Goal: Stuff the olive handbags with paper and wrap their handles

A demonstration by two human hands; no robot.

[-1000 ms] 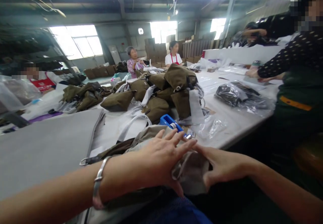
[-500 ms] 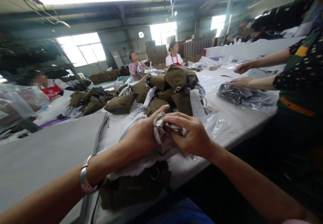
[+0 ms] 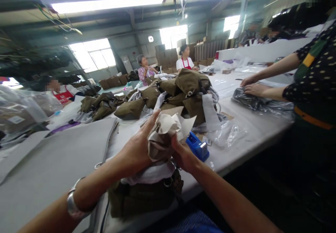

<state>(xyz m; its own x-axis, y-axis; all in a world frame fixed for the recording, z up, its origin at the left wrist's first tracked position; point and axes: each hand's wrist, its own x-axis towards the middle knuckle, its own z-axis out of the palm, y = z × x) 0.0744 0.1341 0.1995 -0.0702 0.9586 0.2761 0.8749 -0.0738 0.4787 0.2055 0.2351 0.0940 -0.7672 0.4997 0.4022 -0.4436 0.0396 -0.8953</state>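
Note:
A crumpled wad of off-white paper [image 3: 168, 129] is held between my two hands above the table. My left hand [image 3: 140, 143] cups its left side, with a bracelet on that wrist. On the right side, my right hand [image 3: 183, 154] presses the paper with its thumb showing; the other fingers are partly hidden. Directly below lies an olive fabric bag [image 3: 141, 196] with metal rings, a white wrapping piece [image 3: 152, 172] lying over its top. A blue tape dispenser [image 3: 198, 147] stands just right of my right hand.
Several olive bags [image 3: 193, 82] are heaped beyond my hands. A stack of large grey sheets [image 3: 60, 156] covers the left of the table. At right, a co-worker's hands [image 3: 256, 87] rest on a plastic-wrapped bundle [image 3: 252, 100]. Clear plastic [image 3: 231, 133] lies near the right edge.
My hands have moved slightly apart around the paper, which now shows as a larger, looser wad. The blue tape dispenser has come into view. The co-worker's hands have both come down onto the wrapped bundle.

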